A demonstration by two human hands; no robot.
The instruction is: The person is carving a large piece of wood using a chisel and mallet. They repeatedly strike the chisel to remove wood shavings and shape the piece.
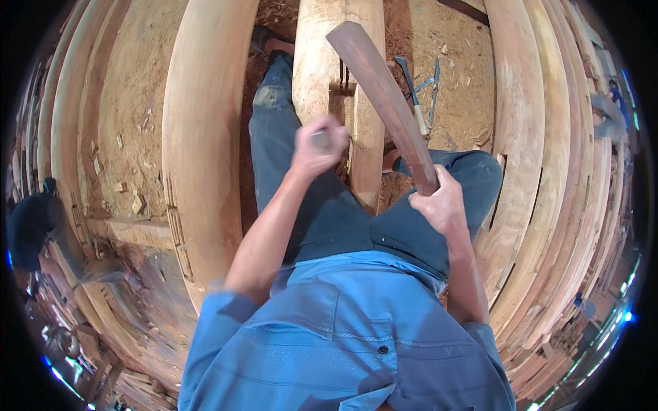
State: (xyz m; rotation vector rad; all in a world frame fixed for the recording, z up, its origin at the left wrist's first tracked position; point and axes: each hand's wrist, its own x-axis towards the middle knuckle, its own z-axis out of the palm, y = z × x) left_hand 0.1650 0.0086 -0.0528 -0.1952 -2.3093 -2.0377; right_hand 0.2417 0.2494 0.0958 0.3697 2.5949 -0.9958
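My right hand (442,202) grips the narrow end of a long, slightly curved wooden club (387,92), raised at a slant over the timber. My left hand (321,147), slightly blurred, is closed around an upright tool handle whose round end (320,140) shows above the fist. The lower part of that tool is hidden, so its kind cannot be told. Beneath my hands lies a thick pale log (319,75) between my legs, with a dark slot (339,103) cut into its top. My left fist is just over the near side of this slot; the club touches neither fist nor slot.
A chisel-like tool with a pale handle (419,118) and a blue-and-dark tool (434,89) lie right of the log. Long timbers run along the left (205,123) and right (521,123). Wood chips (138,202) litter the ground. Another person (615,96) is at the far right.
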